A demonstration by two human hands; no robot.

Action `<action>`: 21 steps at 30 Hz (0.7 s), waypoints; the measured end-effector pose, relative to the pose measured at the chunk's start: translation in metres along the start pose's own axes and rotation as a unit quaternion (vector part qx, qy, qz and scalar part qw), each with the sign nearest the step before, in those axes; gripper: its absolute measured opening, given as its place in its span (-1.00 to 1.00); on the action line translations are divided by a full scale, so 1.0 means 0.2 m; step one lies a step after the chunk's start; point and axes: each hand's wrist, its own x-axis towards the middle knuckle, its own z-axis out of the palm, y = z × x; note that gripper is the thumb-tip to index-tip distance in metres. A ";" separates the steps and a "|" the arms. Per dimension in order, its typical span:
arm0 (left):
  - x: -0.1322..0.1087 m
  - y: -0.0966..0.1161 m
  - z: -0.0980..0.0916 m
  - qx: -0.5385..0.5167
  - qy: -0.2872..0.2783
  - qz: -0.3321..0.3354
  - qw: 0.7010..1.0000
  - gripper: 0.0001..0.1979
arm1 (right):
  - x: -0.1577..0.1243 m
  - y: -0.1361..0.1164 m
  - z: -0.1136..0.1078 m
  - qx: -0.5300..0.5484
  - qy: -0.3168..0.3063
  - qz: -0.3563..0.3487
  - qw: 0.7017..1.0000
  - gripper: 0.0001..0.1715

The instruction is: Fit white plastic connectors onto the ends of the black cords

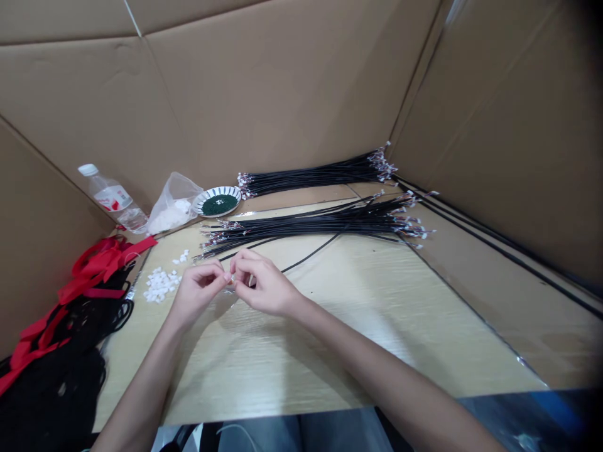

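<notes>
My left hand (200, 287) and my right hand (264, 284) meet above the table, fingertips almost touching. The right one is closed in a pinch on the end of a black cable (311, 255), which runs out behind it toward the back right. Between the fingertips shows a tiny pale piece, apparently a white connector, pinched by the left thumb and forefinger; fingers cover most of it and the thin wires. Just left of my left hand lies a pile of small white connectors (161, 284). Beyond both hands is a bundle of black cables (301, 226) with thin coloured wires at its ends.
Against the cardboard wall (282, 88) lies another cable bundle (311, 179). A striped dish (198, 205) of dark green material, a clear plastic bag (172, 207) and a tilted bottle (114, 198) stand back left. Red straps (97, 263) and black cords (61, 370) heap along the left edge.
</notes>
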 end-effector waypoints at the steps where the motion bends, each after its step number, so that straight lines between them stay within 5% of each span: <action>1: 0.00 0.00 0.00 0.003 0.003 0.000 1.000 -0.70 | 0.00 0.00 0.00 -0.017 0.002 -0.005 1.000 -0.79; 14: -0.06 0.00 -0.01 -0.127 0.015 -0.023 0.992 -0.72 | -0.06 -0.11 0.02 -0.134 0.185 -0.174 0.958 -0.87; 21: -0.09 0.05 0.01 -0.132 0.009 -0.018 0.991 -0.71 | -0.08 -0.11 0.02 -0.183 0.216 -0.225 0.932 -0.89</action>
